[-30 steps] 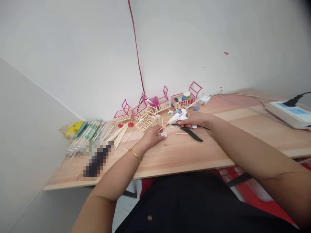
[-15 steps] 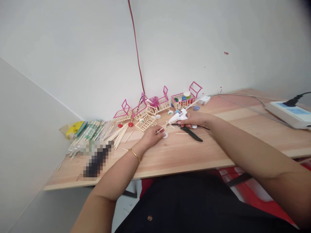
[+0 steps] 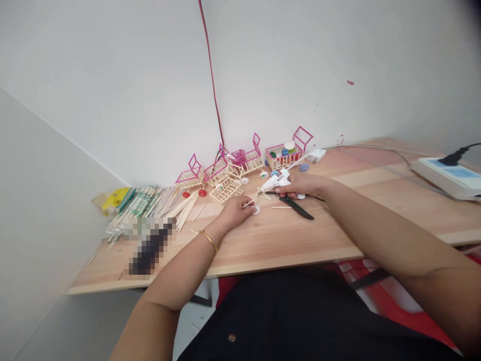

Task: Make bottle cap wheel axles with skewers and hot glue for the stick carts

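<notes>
My left hand (image 3: 237, 211) is closed on a short wooden stick (image 3: 248, 203), with a white disc (image 3: 256, 210) under its fingertips on the wooden table (image 3: 248, 250). My right hand (image 3: 296, 185) is wrapped round a white glue gun (image 3: 276, 181), whose nozzle points left, just above some short stick pieces (image 3: 264, 196). Below the gun lies a knife with a dark handle (image 3: 298, 208). An unpainted stick basket (image 3: 226, 191) stands just behind my left hand.
Pink-trimmed stick baskets (image 3: 284, 156) line the wall, with a pink cup (image 3: 237, 157) among them. Bagged sticks (image 3: 141, 206), loose sticks (image 3: 187, 210) and red caps (image 3: 202, 193) lie left. A power strip (image 3: 449, 176) sits right, with cables along the back.
</notes>
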Available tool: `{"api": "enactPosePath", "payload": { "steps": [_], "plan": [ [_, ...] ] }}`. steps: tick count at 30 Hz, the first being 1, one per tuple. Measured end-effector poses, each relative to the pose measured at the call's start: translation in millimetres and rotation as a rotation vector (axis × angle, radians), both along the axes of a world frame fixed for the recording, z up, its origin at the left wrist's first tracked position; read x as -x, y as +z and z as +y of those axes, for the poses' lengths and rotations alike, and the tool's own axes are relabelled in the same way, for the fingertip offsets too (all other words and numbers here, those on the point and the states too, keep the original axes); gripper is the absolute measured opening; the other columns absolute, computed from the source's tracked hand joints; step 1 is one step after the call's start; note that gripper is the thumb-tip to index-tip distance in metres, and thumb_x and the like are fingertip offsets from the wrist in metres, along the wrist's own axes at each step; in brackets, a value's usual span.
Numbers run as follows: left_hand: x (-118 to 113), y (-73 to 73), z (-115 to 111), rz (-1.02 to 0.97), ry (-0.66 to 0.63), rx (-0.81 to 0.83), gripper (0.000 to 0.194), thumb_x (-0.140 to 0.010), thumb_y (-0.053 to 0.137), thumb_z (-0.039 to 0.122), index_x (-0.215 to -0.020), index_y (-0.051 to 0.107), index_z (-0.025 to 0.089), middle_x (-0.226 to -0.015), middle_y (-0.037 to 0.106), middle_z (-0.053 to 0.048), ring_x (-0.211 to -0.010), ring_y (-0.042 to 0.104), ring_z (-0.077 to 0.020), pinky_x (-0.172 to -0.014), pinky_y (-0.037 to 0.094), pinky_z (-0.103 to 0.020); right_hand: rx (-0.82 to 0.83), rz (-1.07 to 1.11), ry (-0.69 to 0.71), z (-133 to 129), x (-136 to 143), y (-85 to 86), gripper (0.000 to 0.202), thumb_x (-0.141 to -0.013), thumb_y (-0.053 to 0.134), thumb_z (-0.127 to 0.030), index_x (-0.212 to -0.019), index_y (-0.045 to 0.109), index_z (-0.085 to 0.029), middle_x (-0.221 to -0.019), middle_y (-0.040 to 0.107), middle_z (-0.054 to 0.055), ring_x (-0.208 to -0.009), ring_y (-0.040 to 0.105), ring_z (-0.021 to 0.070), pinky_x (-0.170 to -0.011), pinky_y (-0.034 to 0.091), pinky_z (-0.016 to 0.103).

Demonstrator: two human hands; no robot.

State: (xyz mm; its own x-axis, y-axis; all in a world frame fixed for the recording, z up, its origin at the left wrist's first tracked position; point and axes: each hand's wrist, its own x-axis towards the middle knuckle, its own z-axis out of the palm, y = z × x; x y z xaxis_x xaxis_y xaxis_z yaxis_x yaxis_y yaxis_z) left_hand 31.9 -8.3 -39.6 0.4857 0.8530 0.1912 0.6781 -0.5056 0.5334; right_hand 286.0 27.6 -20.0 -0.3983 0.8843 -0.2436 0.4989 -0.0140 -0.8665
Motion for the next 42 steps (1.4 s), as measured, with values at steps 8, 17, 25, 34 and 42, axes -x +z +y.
{"api": "enactPosePath", "payload": {
  "steps": [8, 17, 25, 34, 42],
  "plan": [
    [-0.6, 0.9, -0.6, 0.002, 0.001, 0.008, 0.016, -0.078, 0.060, 0.030, -0.081, 0.068, 0.017, -0.074, 0.062, -0.001, -0.069, 0.051, -0.0130, -0.067, 0.038, -0.024, 0.010, 0.009, 0.007, -2.6, 0.9, 1.8, 0.042, -0.064, 0.073, -0.057, -0.068, 0.057, -0.018, -0.043, 0.048, -0.005, -0.040, 0.037, 0.0062, -0.036, 0.028, 0.019],
    [-0.8, -1.0, 1.1, -0.003, -0.003, 0.008, 0.014, -0.079, 0.058, 0.027, -0.078, 0.068, 0.016, -0.076, 0.064, -0.002, -0.070, 0.054, -0.0133, -0.068, 0.039, -0.025, -0.008, -0.031, -0.003, -3.6, 1.1, 4.6, 0.043, -0.064, 0.072, -0.058, -0.067, 0.058, -0.018, -0.044, 0.048, -0.004, -0.041, 0.038, 0.0073, -0.037, 0.029, 0.020],
    [-3.3, -1.2, -1.0, 0.021, 0.045, 0.013, 0.017, -0.078, 0.059, 0.031, -0.075, 0.067, 0.017, -0.071, 0.061, -0.001, -0.066, 0.051, -0.0132, -0.063, 0.037, -0.025, 0.004, -0.001, 0.005, -2.2, 1.0, 2.6, 0.043, -0.063, 0.073, -0.057, -0.066, 0.059, -0.017, -0.044, 0.048, -0.004, -0.040, 0.037, 0.0063, -0.036, 0.027, 0.020],
    [-4.8, -3.0, -1.2, -0.006, 0.066, 0.008, 0.015, -0.077, 0.061, 0.030, -0.074, 0.066, 0.017, -0.069, 0.061, 0.000, -0.066, 0.052, -0.0132, -0.062, 0.036, -0.024, 0.013, 0.007, 0.000, -2.9, 2.4, 3.0, 0.041, -0.063, 0.073, -0.056, -0.065, 0.058, -0.018, -0.043, 0.047, -0.005, -0.040, 0.036, 0.0063, -0.035, 0.027, 0.020],
    [-4.1, -3.5, -0.9, -0.003, 0.059, -0.002, 0.015, -0.078, 0.060, 0.030, -0.073, 0.066, 0.017, -0.070, 0.061, -0.001, -0.067, 0.052, -0.0135, -0.063, 0.036, -0.025, 0.012, -0.003, 0.003, 0.0, 0.5, 0.4, 0.042, -0.062, 0.073, -0.057, -0.067, 0.058, -0.017, -0.043, 0.048, -0.005, -0.039, 0.036, 0.0061, -0.035, 0.026, 0.020]
  ]
}}
